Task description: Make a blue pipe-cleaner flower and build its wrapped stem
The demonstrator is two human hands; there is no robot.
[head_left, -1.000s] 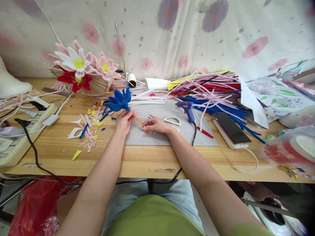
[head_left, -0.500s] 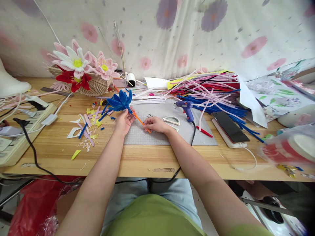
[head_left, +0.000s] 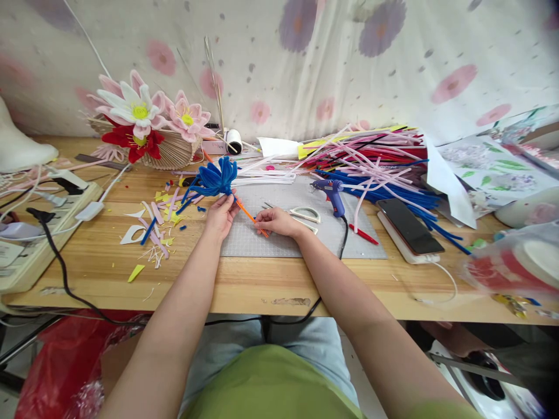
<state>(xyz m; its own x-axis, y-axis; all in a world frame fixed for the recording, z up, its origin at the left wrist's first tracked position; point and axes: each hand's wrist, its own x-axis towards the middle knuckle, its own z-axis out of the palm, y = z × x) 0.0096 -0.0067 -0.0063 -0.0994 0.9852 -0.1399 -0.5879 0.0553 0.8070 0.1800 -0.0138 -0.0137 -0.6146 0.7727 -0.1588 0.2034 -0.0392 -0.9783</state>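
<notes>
A blue pipe-cleaner flower (head_left: 213, 179) sits on an orange stem (head_left: 248, 215) that slants down to the right over a grey cutting mat (head_left: 283, 241). My left hand (head_left: 220, 216) pinches the stem just under the blue petals. My right hand (head_left: 275, 222) grips the stem's lower end, resting on the mat. Both hands are close together near the desk's middle.
A blue glue gun (head_left: 332, 195), a white tape dispenser (head_left: 306, 214) and a red pen (head_left: 364, 234) lie right of my hands. A phone (head_left: 409, 219) and a heap of pipe cleaners (head_left: 371, 160) lie further right. Cut scraps (head_left: 155, 224), a power strip (head_left: 39, 233) and finished flowers (head_left: 140, 116) are left.
The blue flower head has shifted slightly right and up as my left hand turned the stem. My right hand stays on the stem's lower end.
</notes>
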